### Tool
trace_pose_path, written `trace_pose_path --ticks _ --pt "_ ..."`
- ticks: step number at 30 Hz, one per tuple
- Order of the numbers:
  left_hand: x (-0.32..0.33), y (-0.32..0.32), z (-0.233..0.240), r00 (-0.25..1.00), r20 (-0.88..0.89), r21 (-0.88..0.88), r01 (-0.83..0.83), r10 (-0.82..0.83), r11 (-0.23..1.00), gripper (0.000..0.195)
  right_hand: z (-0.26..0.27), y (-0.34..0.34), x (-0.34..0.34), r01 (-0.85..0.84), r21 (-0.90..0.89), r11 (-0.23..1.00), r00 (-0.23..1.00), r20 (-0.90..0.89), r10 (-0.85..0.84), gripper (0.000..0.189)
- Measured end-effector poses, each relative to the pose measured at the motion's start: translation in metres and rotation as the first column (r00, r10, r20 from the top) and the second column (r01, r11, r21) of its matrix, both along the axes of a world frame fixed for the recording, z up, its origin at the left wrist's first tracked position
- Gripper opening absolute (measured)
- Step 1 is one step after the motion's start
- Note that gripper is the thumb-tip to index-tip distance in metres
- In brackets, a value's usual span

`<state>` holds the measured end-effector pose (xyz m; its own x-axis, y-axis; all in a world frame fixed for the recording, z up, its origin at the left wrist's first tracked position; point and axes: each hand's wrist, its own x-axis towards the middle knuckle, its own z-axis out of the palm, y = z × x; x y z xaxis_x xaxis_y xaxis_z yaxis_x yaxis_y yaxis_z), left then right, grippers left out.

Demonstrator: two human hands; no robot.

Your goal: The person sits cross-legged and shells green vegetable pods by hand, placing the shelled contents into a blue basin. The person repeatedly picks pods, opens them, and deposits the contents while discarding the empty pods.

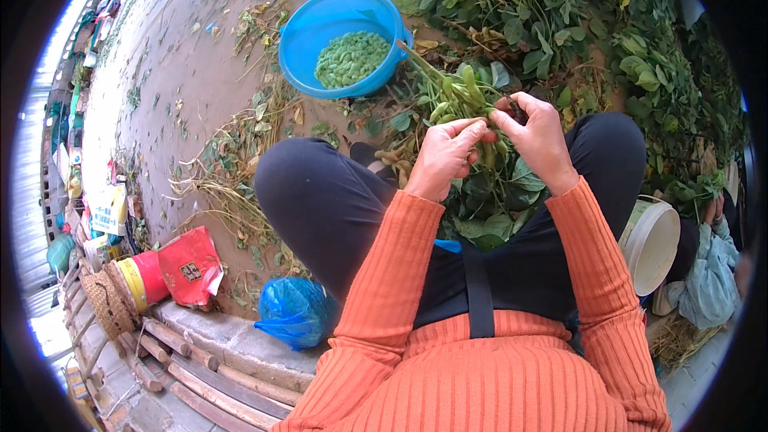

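A leafy bunch of soybean plants with green pods (457, 96) lies between my knees, its cut stem pointing up and left. My left hand (447, 156) pinches at a pod on the bunch's near side, fingertips close together. Just right of it, my right hand (536, 132) has thumb and fingers closed on the bunch, near a dark stalk; the exact hold is partly hidden by my fingers. The two hands' fingertips nearly touch. Beyond them stands a blue plastic basin (294, 30) holding a heap of shelled green beans (353, 59).
Piled soybean plants (600, 30) fill the upper right. Pulled stems (228, 198) and leaves litter the floor at left. A blue plastic bag (295, 312), a red bag (191, 267) and wooden poles (222, 393) lie lower left. At right, a white bucket (657, 249) is near another person (708, 276).
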<state>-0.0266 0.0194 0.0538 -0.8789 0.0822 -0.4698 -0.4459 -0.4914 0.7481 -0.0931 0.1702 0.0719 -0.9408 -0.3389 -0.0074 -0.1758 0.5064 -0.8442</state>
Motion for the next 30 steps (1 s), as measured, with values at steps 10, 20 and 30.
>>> trace_pose_path --ticks 10,20,30 --pt "-0.001 0.006 -0.016 0.996 -0.062 -0.250 -0.081 0.067 0.965 0.027 -0.002 -0.007 0.041 -0.046 -0.043 0.998 0.999 0.002 0.046 0.027" --pt "-0.002 -0.003 -0.009 1.000 0.030 0.077 0.003 -0.006 0.997 0.037 0.024 0.007 0.007 -0.155 0.008 0.988 0.965 0.215 0.150 0.019" --pt "0.002 -0.007 0.008 0.998 -0.039 -0.199 0.042 -0.050 0.979 0.045 0.027 0.010 0.011 -0.189 -0.146 0.971 0.889 0.395 0.232 0.020"
